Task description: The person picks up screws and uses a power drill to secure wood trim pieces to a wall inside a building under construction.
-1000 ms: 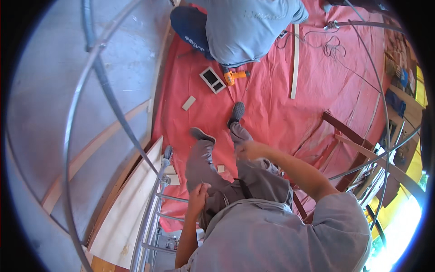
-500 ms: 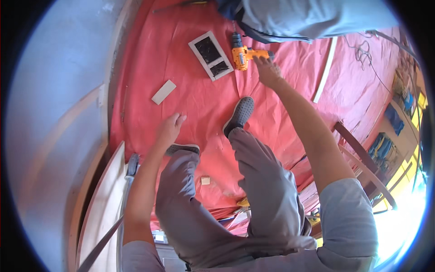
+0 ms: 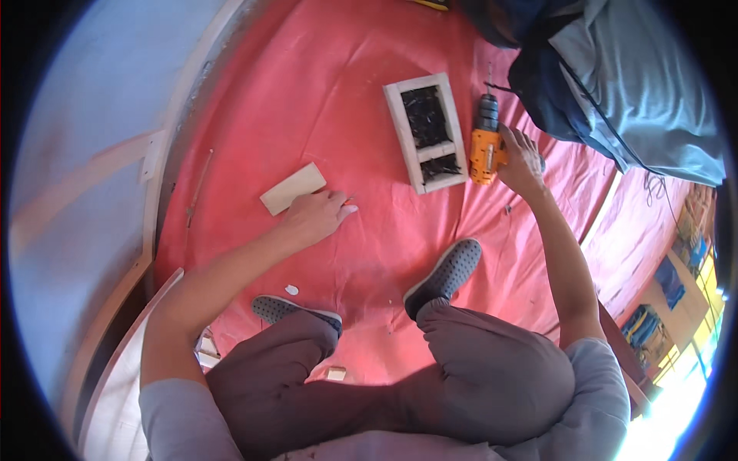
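Right of centre in the upper frame, the orange-and-black cordless drill [image 3: 485, 150] lies not yet lifted on the creased red sheet [image 3: 330, 100], the part-open right hand [image 3: 523, 163] at its handle, grip unclear, while the loosely curled left hand [image 3: 317, 217], contents indiscernible, overlaps the flat pale wooden block [image 3: 292, 187].

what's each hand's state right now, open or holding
Left hand: partly curled by the wood; hold unclear.
Right hand: over the drill's handle; grip unclear.
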